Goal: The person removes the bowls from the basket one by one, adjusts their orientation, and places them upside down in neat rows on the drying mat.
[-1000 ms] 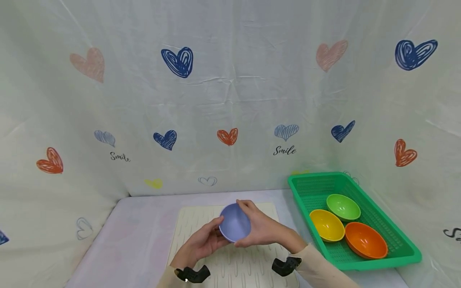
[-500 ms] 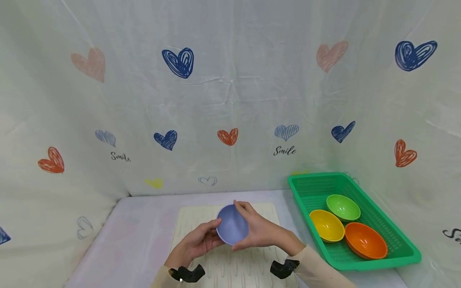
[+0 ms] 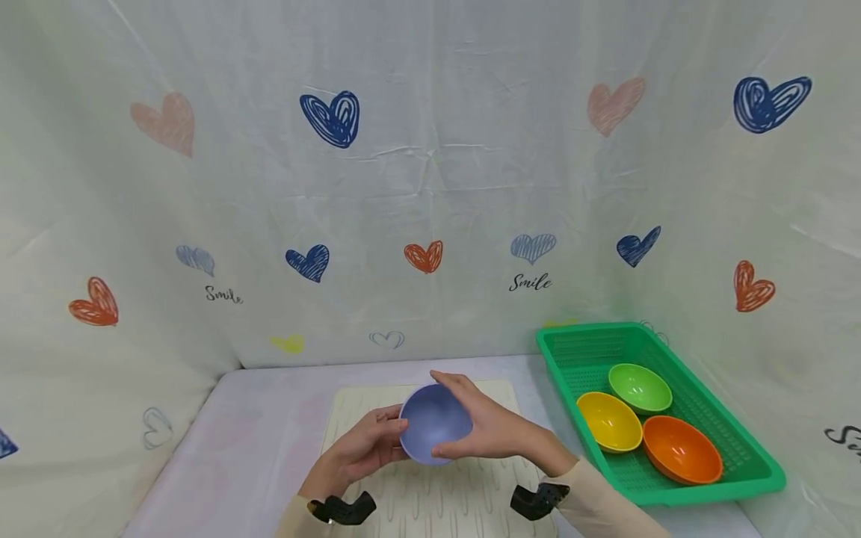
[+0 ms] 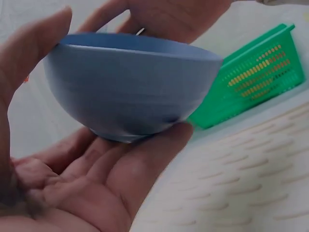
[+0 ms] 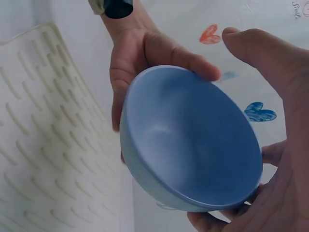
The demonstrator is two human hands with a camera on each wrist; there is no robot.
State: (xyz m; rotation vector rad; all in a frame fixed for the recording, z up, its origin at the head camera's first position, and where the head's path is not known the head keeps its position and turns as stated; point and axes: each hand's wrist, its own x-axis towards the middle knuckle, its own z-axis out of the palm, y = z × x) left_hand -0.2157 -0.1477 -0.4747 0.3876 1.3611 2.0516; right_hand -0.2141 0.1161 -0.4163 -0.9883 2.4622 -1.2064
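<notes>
A periwinkle-blue bowl (image 3: 433, 426) is held up above the pale mat, tilted so its inside faces me. My left hand (image 3: 366, 448) grips it from the left. In the left wrist view the left thumb (image 4: 36, 46) lies at the rim, and the fingers (image 4: 145, 166) support the base. On the right side my right hand (image 3: 487, 426) spreads around the bowl. The right wrist view has its thumb (image 5: 256, 46) lifted apart from the rim, while its fingers (image 5: 207, 222) touch the outside of the bowl from behind.
A green basket (image 3: 699, 493) stands at the right, with a light green bowl (image 3: 641, 387), a yellow bowl (image 3: 610, 422) and an orange bowl (image 3: 682, 450) inside. A cream ridged mat (image 3: 437, 501) covers the table's middle. Behind hangs a heart-printed curtain (image 3: 430, 187).
The blue bowl has shifted slightly left and turned between the hands. The right thumb has come away from the rim and now overlaps the bowl in the head view. The basket has stayed in place.
</notes>
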